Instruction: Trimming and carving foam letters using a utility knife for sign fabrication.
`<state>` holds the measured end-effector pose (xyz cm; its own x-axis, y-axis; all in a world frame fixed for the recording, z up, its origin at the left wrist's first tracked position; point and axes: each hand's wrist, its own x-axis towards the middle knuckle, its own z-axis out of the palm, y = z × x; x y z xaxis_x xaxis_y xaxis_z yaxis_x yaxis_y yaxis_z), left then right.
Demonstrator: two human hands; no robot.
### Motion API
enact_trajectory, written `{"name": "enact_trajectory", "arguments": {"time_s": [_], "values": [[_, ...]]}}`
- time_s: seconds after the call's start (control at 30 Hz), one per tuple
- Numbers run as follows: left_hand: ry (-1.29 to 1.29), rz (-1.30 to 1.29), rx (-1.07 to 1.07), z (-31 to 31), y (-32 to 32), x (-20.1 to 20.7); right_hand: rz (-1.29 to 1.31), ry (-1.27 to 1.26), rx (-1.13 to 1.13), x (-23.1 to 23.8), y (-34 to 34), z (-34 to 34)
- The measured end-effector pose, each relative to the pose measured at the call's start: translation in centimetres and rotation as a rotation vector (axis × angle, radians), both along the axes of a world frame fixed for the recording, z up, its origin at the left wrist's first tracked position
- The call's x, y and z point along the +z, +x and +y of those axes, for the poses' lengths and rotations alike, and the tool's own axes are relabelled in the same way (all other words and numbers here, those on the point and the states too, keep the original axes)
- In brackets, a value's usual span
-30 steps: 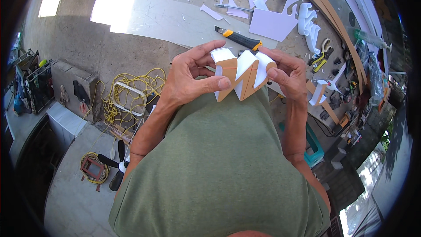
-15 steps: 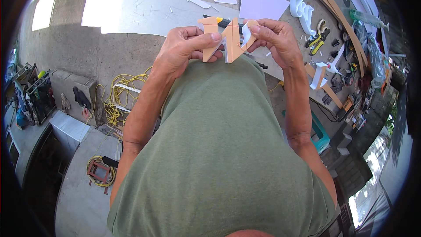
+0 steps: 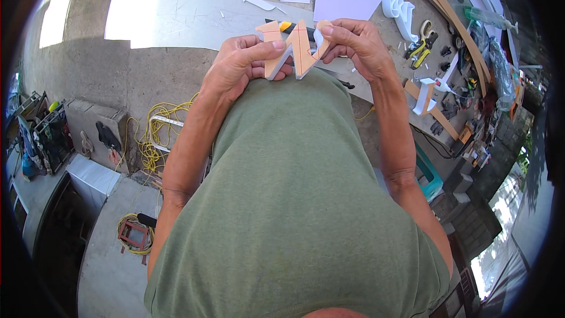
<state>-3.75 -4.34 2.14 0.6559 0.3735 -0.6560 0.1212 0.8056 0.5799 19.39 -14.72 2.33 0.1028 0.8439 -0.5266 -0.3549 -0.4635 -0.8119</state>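
Between hands (image 3: pixel 232 66) (image 3: pixel 364 48), zigzag piece (image 3: pixel 300 47), bottle (image 3: pixel 487 18) far right

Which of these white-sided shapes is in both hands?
The zigzag shape with a tan face, pinched by left hand and right hand; the curly white shape and the shape farther right lie untouched.

No words, labels, brands or numbers can be read. The brown-faced zigzag piece (image 3: pixel 298 50) carries only thin red lines (image 3: pixel 300 42) across its front.
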Motion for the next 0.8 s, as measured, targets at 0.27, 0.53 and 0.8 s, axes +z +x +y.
{"name": "enact_trajectory", "arguments": {"time_s": [0.27,0.53,0.8], "values": [[0.112,-0.012,0.047,0.6,0.0,0.2,-0.098,0.101,-0.036,0.3,-0.2,1.3],[0.242,-0.027,0.137,0.8,0.1,1.5,-0.148,0.178,0.089,2.0,0.5,3.3],[0.191,-0.103,0.24,1.2,-0.9,0.2,-0.14,0.189,0.104,0.9,-0.3,5.3]]}}
